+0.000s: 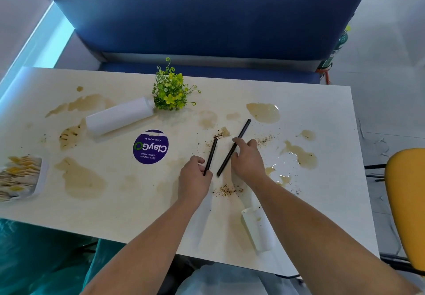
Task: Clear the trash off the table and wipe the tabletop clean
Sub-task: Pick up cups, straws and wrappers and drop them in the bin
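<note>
In the middle of the surface (pixel 322 110), my left hand (pixel 194 177) grips the short straw (pixel 212 148), right hand (pixel 246 159) the long straw (pixel 242 132) — barely started; bottle (pixel 119 116), cup (pixel 257 230), crumbs (pixel 227 190), spills (pixel 80 179) all left to do.

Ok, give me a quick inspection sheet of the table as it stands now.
Surface: white tabletop, brown spills and dark crumbs across it.
Job's things: shorter black straw, longer black straw, white bottle on its side, white container lying near the front edge.
Clutter: sachet tray, artificial plant, ClayGo sticker.
Hands: left hand pinches the shorter straw; right hand holds the longer one.
Cables: nothing clearly seen.
Surroundings: blue sofa, yellow chair.
</note>
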Demonstrator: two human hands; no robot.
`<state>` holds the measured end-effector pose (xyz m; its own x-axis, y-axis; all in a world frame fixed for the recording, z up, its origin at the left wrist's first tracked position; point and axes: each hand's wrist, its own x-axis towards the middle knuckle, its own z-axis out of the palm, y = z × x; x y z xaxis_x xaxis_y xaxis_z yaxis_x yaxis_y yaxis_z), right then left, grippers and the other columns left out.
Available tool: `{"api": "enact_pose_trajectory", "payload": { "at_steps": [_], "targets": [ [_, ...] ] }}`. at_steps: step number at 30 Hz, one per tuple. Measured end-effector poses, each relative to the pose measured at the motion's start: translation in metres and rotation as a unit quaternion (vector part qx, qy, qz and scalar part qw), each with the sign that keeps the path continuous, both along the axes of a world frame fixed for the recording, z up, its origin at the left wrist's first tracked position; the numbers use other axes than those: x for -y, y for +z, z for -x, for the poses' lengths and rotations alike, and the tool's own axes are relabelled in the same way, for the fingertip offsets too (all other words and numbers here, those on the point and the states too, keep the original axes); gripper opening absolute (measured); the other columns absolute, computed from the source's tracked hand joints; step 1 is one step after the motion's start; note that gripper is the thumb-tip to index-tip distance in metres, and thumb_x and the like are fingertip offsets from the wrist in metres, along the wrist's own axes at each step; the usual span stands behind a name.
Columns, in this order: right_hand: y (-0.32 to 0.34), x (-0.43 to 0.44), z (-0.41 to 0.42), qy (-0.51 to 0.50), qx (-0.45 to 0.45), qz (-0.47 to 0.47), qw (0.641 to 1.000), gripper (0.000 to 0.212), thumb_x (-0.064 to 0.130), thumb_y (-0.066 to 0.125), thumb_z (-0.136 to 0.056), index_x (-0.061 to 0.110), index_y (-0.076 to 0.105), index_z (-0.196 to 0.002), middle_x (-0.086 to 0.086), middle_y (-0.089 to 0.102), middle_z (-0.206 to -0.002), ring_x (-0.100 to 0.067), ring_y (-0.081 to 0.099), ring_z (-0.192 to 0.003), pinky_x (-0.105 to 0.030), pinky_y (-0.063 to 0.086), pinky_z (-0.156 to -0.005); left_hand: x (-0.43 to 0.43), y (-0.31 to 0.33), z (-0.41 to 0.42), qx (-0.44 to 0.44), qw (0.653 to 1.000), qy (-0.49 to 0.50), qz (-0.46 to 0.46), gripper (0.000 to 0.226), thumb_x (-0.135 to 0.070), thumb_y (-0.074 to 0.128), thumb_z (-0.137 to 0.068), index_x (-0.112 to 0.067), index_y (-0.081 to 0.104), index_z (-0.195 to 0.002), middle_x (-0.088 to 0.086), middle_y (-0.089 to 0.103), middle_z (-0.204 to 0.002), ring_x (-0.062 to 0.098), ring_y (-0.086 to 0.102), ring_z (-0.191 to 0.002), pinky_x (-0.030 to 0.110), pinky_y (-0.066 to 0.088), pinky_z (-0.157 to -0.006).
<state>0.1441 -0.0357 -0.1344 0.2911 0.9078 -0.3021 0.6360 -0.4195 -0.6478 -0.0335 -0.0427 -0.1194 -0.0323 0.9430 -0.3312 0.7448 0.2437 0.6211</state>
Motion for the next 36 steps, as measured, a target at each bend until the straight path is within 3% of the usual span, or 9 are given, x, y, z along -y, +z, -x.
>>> {"api": "enact_pose_trajectory", "payload": {
  "at_steps": [7,14,22,30,36],
  "targets": [
    [0.006,-0.017,0.003,0.005,0.012,0.036,0.999,0.041,0.024,0.044,-0.101,0.026,0.052,-0.141,-0.008,0.04,-0.13,-0.03,0.062,-0.096,-0.038,0.056,-0.077,-0.016,0.013,0.0,0.013,1.0,0.018,-0.02,0.028,-0.019,0.071,-0.088,-0.028,0.057,-0.111,-0.014,0.063,-0.086,0.002,0.064,-0.074,0.025,0.055,-0.066],
    [0.013,-0.028,0.005,0.009,0.026,0.065,0.998,0.018,0.02,0.044,-0.101,0.012,0.058,-0.107,-0.009,0.042,-0.115,-0.03,0.059,-0.076,-0.044,0.058,-0.074,-0.024,0.018,-0.001,0.023,0.999,0.025,-0.024,0.027,-0.019,0.07,-0.089,-0.028,0.057,-0.111,-0.013,0.064,-0.087,0.005,0.067,-0.074,0.031,0.058,-0.067],
    [0.014,-0.033,0.005,-0.022,0.014,0.057,0.998,0.01,0.008,0.048,-0.097,0.007,0.056,-0.102,-0.011,0.046,-0.108,-0.026,0.054,-0.067,-0.036,0.052,-0.064,-0.028,0.017,-0.003,0.03,0.999,0.026,-0.026,0.027,-0.019,0.071,-0.089,-0.026,0.058,-0.112,-0.011,0.065,-0.088,0.007,0.067,-0.074,0.036,0.06,-0.07],
    [0.009,-0.036,0.004,-0.1,-0.046,0.055,0.992,0.017,0.002,0.042,-0.087,0.017,0.048,-0.09,-0.004,0.043,-0.098,-0.022,0.048,-0.066,-0.029,0.036,-0.053,-0.028,0.014,-0.003,0.035,0.999,0.028,-0.025,0.031,-0.019,0.071,-0.088,-0.027,0.058,-0.115,-0.011,0.066,-0.088,0.005,0.067,-0.073,0.033,0.059,-0.071],
    [0.011,-0.034,0.001,-0.142,-0.11,0.031,0.983,0.025,0.003,0.045,-0.084,0.02,0.039,-0.101,-0.011,0.052,-0.093,-0.023,0.049,-0.067,-0.029,0.034,-0.053,-0.026,0.016,0.001,0.033,0.998,0.041,-0.02,0.036,-0.021,0.071,-0.088,-0.029,0.055,-0.118,-0.013,0.066,-0.086,0.004,0.066,-0.073,0.033,0.059,-0.068]
  ]
}}
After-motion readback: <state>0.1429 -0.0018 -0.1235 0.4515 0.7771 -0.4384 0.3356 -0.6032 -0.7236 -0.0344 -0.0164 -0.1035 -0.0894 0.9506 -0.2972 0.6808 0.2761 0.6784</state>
